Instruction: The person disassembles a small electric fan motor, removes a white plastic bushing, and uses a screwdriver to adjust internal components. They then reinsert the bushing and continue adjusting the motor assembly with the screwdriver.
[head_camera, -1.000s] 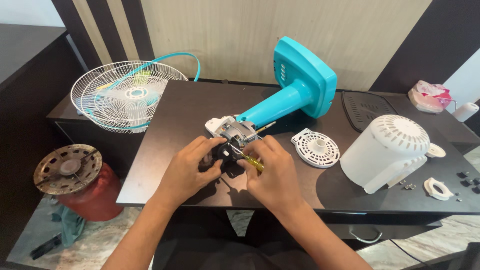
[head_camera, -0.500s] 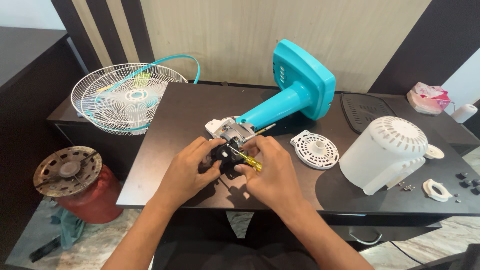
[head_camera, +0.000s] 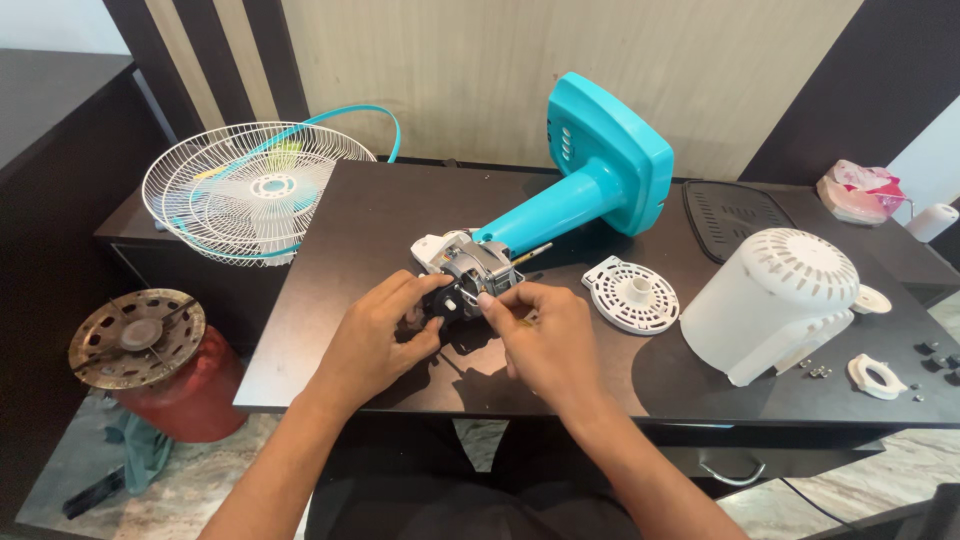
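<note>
Fingers of both hands crowd the bare fan motor (head_camera: 468, 268), which lies on the dark table (head_camera: 340, 300) at the narrow end of the teal fan stand (head_camera: 590, 195). The left hand (head_camera: 375, 335) curls around the motor's near side, thumb and forefinger pressed to a small black part. The right hand (head_camera: 545, 335) is closed, its fingertips pinching something tiny at the motor's front; what it holds cannot be made out.

A slip here looks the likeliest trouble: a small piece pinched that lightly could drop and roll off the near table edge. The motor might also twist on its stand if the left hand eases off.

Against the frame half a second back, the yellow-handled screwdriver that showed between the hands just in front of the motor is now almost hidden under the right palm, and the right fingers sit closer to the motor.

Right of the motor lie a white round grille disc (head_camera: 630, 293) and a white motor cover (head_camera: 775, 300).
</note>
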